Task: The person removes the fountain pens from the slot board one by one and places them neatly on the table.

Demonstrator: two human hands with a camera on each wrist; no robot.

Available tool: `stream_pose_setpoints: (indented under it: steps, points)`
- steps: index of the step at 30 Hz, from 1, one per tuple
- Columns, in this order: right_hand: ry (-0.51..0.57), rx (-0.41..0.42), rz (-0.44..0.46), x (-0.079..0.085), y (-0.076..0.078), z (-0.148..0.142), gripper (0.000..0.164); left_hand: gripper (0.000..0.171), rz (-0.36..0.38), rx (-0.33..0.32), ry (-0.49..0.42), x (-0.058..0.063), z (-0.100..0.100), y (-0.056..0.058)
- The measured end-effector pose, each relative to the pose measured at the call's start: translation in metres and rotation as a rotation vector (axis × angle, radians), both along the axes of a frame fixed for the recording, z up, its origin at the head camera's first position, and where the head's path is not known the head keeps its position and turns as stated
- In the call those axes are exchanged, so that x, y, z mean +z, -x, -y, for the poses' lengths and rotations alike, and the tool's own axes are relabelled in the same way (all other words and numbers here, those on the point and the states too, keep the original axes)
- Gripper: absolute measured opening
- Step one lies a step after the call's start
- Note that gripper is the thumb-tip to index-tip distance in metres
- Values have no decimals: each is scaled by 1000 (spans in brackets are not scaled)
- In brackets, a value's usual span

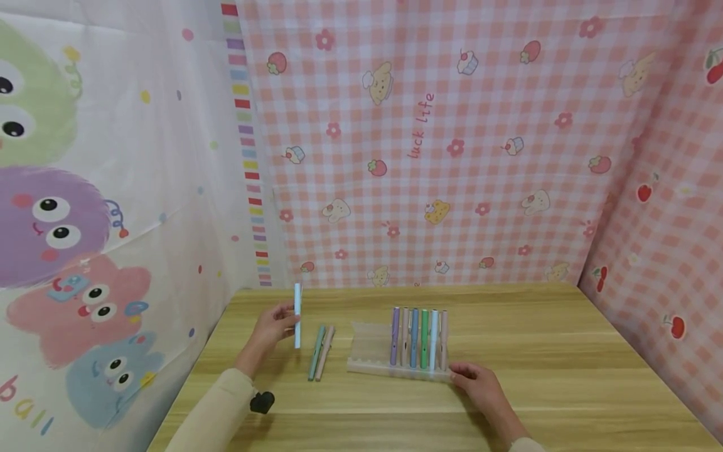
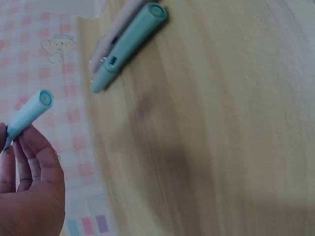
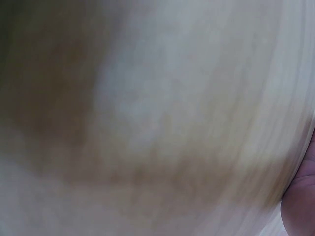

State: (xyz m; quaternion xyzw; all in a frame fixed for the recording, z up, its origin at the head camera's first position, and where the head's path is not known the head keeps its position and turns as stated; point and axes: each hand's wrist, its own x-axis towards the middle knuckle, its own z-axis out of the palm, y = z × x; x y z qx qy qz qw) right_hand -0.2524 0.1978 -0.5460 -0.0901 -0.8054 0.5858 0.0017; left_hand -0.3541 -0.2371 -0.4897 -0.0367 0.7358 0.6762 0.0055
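Note:
In the head view my left hand (image 1: 277,324) pinches a light blue pen (image 1: 297,317), held nearly upright above the table's left part. The left wrist view shows this pen (image 2: 30,114) between thumb and fingers. Below and to its right lie a teal pen (image 1: 317,353) and a pinkish-beige pen (image 1: 325,353), side by side. A clear plastic pen tray (image 1: 367,365) carries a row of several pens: purple, beige, blue, green (image 1: 425,339), light blue and beige. My right hand (image 1: 480,386) holds the tray's right end with thumb and fingers; the right wrist view catches only its edge.
The wood-grain table (image 1: 536,339) meets a pink checked cloth (image 1: 452,125) at its back edge. A white cartoon-print cloth (image 1: 186,157) hangs at the left, and another checked cloth (image 1: 661,251) at the right. The tray's left slots hold no pens.

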Motion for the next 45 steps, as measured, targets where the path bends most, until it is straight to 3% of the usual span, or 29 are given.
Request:
stream_pose_setpoints:
  steps: [11,18,24,33,40,45]
  points:
    - [12,1,6,-2,1,0,18,43,86,-86,-3,-18,5,-10]
    - [8,4,1,-4,2,-1,19,46,92,-97,66,-28,3,-13]
    - [7,4,1,-4,2,-1,19,46,92,-109,47,-39,3,-12]
    - [6,1,3,-3,2,-1,19,45,148,-123,65,-41,4,-15]
    - [16,1,7,-2,2,0,19,45,136,-177,86,-40,7,-18]
    - [13,-2,15,-2,2,0,19,45,169,-123,120,-40,1,-17]
